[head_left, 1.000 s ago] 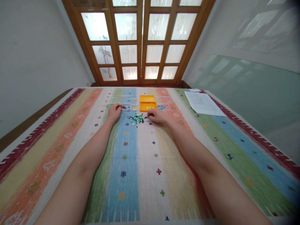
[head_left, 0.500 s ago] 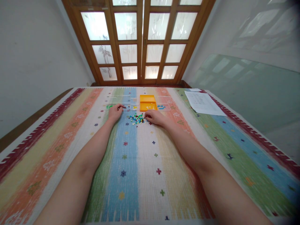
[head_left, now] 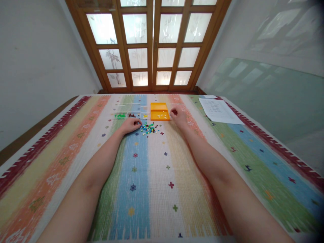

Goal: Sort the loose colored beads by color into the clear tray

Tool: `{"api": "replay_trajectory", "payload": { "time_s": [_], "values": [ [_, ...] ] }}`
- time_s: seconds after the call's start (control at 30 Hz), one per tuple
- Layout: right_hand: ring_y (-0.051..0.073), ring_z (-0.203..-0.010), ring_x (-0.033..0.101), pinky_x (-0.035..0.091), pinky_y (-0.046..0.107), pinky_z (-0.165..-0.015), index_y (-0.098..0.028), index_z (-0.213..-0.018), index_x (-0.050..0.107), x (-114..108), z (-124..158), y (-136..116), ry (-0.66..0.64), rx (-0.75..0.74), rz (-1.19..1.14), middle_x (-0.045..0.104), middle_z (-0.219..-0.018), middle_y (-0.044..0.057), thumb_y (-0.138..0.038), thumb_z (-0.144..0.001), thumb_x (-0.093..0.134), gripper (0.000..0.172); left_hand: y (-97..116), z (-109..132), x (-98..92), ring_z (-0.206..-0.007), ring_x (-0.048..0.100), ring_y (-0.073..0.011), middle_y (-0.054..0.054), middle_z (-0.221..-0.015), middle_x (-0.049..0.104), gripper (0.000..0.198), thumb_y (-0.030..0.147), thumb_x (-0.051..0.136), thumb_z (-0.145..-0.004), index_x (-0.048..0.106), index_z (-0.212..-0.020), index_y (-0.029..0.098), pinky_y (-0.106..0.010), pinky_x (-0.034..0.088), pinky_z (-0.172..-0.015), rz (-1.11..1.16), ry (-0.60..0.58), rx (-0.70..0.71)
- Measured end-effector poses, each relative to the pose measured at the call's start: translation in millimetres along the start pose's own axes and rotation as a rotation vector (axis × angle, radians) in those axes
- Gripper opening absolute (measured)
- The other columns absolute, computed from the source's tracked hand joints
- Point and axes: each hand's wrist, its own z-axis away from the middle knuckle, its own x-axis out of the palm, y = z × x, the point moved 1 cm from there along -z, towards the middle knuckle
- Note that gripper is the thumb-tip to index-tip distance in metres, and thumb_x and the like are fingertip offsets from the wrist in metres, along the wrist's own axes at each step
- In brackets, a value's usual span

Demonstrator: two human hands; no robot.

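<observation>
A pile of tiny mixed-colour pieces (head_left: 149,128), in green, blue, white, yellow and dark red, lies on the striped tablecloth. At its left edge, my left hand (head_left: 131,125) has its fingertips pressed together; whatever is between them is too small to make out. My right hand (head_left: 179,116) is curled in a pinch just right of the open yellow box (head_left: 159,107), over where a clear tray stands, hiding most of it. White pieces (head_left: 162,116) lie in the yellow box. Left of it, a clear compartment box holds green pieces (head_left: 119,116), dark red pieces (head_left: 132,115) and yellow pieces (head_left: 145,115).
A printed white sheet (head_left: 219,110) lies at the right back of the table. The striped tablecloth (head_left: 159,189) covers the table. Beyond its far edge stand wooden doors (head_left: 152,50) with frosted panes, and a pale glass panel (head_left: 268,91) leans at the right wall.
My left hand has moved from the clear compartments toward me and right, to the pile. My right hand has left the pile and moved right and away, over the right-hand tray.
</observation>
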Motion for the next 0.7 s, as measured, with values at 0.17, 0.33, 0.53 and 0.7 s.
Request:
{"api": "replay_trajectory", "payload": {
  "time_s": [0.17,0.33,0.53,0.7],
  "values": [
    [0.023,-0.083,0.065,0.049,0.035,-0.08,-0.018,-0.095,0.072,-7,-7,31,0.166,0.058,0.064,0.075,-0.093,0.009,-0.025,-0.089,0.055,0.02,-1,0,-0.9,-0.066,0.055,-0.018,-0.001,-0.07,0.066,0.026,0.033,0.062,-0.084,0.082,-0.096,0.021,-0.028,0.04,-0.067,0.02,-0.031,0.009],
    [0.027,-0.09,0.066,0.05,0.039,-0.086,-0.018,-0.098,0.076,-6,-7,46,0.204,0.076,0.107,0.077,-0.098,0.011,-0.027,-0.09,0.055,0.025,-1,0,-0.4,-0.064,0.052,-0.015,0.0,-0.072,0.066,0.03,0.032,0.062,-0.085,0.081,-0.103,0.017,-0.027,0.037,-0.064,0.087,-0.033,0.049],
    [0.029,-0.098,0.067,0.049,0.042,-0.093,-0.018,-0.1,0.077,-7,-9,52,0.22,0.113,0.139,0.078,-0.104,0.013,-0.024,-0.089,0.054,0.026,-1,-2,1.8,-0.065,0.054,-0.0144,-0.001,-0.073,0.068,0.029,0.034,0.064,-0.087,0.082,-0.102,0.016,-0.026,0.038,-0.065,0.143,-0.095,0.086],
    [0.03,-0.096,0.067,0.05,0.041,-0.09,-0.018,-0.1,0.077,-11,-5,46,0.239,0.156,0.126,0.078,-0.101,0.013,-0.027,-0.09,0.054,0.027,-1,-2,2.1,-0.067,0.055,-0.0151,-0.001,-0.073,0.067,0.027,0.033,0.064,-0.087,0.082,-0.099,0.017,-0.026,0.039,-0.066,0.136,-0.088,0.092]
  ]
}}
